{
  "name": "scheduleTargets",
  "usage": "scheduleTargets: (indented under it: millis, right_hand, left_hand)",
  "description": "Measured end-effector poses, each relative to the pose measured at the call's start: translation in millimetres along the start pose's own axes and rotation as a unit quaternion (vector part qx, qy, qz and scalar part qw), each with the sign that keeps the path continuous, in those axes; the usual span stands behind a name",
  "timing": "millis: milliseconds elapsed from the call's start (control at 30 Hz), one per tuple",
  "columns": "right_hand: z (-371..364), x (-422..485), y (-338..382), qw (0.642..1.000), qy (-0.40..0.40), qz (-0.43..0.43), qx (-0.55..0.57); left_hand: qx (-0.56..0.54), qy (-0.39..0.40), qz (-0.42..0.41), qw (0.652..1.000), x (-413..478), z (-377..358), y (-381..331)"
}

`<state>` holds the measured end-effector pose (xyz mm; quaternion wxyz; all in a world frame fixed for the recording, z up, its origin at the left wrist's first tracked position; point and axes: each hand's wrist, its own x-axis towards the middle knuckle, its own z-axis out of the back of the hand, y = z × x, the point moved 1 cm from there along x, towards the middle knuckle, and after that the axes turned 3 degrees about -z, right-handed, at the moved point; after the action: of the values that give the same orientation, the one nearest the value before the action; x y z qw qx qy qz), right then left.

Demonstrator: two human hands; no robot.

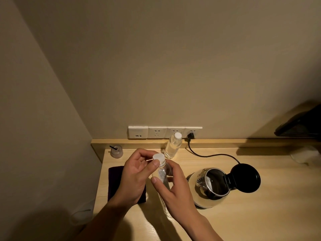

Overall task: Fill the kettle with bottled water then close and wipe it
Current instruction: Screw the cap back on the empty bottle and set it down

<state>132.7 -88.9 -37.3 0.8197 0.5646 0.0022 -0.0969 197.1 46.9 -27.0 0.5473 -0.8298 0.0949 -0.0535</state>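
Beside the open kettle (211, 184), right hand (175, 190) grips the bottle (163, 174); left fingers (154, 163) pinch its cap (158, 157).

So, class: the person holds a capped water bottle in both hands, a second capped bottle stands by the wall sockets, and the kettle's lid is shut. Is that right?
Not quite. The kettle has its lid flipped open, as the head view shows. The rest stands: the left hand is at the cap and the right hand holds the water bottle, and a second capped bottle stands by the wall sockets.
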Motion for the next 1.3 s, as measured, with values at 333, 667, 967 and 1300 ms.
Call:
scheduleTargets:
  millis: [333,667,967,1300]
  right_hand:
    - [0,1,6,0.999,-0.006,0.006,0.038]
    - [1,5,15,0.998,-0.013,0.020,0.053]
    - [5,10,27,0.964,0.101,-0.008,0.246]
    - [7,9,28,0.999,-0.038,0.009,-0.024]
  left_hand:
    - [0.138,0.073,-0.058,0.986,14,5,-16]
    - [0.157,0.118,-0.035,0.980,23,-6,-38]
    - [-0.003,0.198,0.042,0.979,34,-4,-45]
    - [0.285,0.095,-0.008,0.954,42,-14,-52]
